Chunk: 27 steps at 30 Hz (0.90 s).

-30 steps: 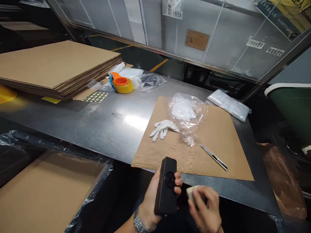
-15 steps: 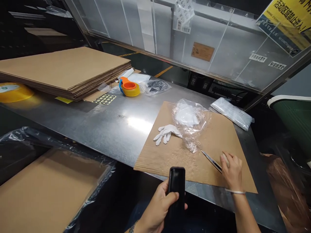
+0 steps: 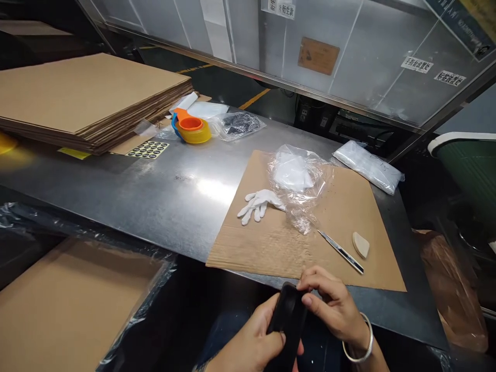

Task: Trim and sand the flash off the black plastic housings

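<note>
My left hand (image 3: 258,336) is wrapped around a black oblong object with rounded ends (image 3: 287,323), its thumb lying along the face. Just in front of the table's edge, the fingertips of my right hand (image 3: 329,302) pinch the upper right edge of that object. Beyond my right hand, a beige wedge-shaped sponge (image 3: 360,245) lies on the cardboard sheet (image 3: 263,253). A slim utility knife (image 3: 341,251) rests to the left of the sponge. Farther off are a white glove (image 3: 261,204) and a crumpled clear plastic bag (image 3: 296,173) with white material inside.
On the left of the metal table (image 3: 174,206) is a stack of cardboard sheets (image 3: 96,98). An orange tape dispenser (image 3: 190,125), a sticker sheet (image 3: 148,150) and a bag with dark contents (image 3: 240,125) are beside it. A white plastic-wrapped pack (image 3: 368,166) lies at back right.
My right hand has let go of the beige sponge on the cardboard and come left and nearer to the black object. The left hand has tilted that object. The view has shifted.
</note>
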Available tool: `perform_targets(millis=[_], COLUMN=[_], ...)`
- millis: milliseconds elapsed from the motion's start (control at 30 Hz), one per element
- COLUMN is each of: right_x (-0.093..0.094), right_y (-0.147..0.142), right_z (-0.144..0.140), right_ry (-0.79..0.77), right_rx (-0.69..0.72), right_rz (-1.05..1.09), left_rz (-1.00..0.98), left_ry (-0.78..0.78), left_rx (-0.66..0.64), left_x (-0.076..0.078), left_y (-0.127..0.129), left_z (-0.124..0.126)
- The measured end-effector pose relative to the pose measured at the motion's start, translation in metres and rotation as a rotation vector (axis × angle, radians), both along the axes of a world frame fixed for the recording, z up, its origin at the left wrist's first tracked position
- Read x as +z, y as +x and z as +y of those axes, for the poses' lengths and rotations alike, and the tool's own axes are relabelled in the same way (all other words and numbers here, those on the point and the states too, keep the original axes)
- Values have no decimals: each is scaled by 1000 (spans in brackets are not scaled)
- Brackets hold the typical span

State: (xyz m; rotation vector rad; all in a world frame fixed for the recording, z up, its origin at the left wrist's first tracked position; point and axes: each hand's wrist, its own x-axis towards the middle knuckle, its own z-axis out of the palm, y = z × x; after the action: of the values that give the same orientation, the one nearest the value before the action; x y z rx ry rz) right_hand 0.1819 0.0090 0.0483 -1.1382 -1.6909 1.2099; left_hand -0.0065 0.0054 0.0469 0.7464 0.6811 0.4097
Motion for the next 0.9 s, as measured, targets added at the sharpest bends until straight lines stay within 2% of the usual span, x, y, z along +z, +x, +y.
perform_targets(millis=[200, 367, 467, 567, 633, 767, 900], right_x=[-4, -18, -29, -41, -50, -66, -63], right_y=[-1, -7, 1, 25, 44, 65, 54], right_z=[-1, -6, 0, 19, 33, 45, 27], right_ry=[-12, 9, 66, 116, 137, 109, 54], right_rx=[-11, -154, -330, -537, -650, -709, -699], right_rz=[-4, -76, -219, -397, -544, -745, -783], left_rz=[28, -37, -111, -211, -286, -348, -298], left_ry=[-76, -140, -326, -559, -645, -681, -616], left_rx=[-26, -7, 68, 192, 298, 424, 523], left_x=[-4, -13, -15, -15, -13, -12, -12], left_y=[0, 1, 2, 3, 3, 2, 1], left_z=[1, 2, 6, 15, 21, 31, 34])
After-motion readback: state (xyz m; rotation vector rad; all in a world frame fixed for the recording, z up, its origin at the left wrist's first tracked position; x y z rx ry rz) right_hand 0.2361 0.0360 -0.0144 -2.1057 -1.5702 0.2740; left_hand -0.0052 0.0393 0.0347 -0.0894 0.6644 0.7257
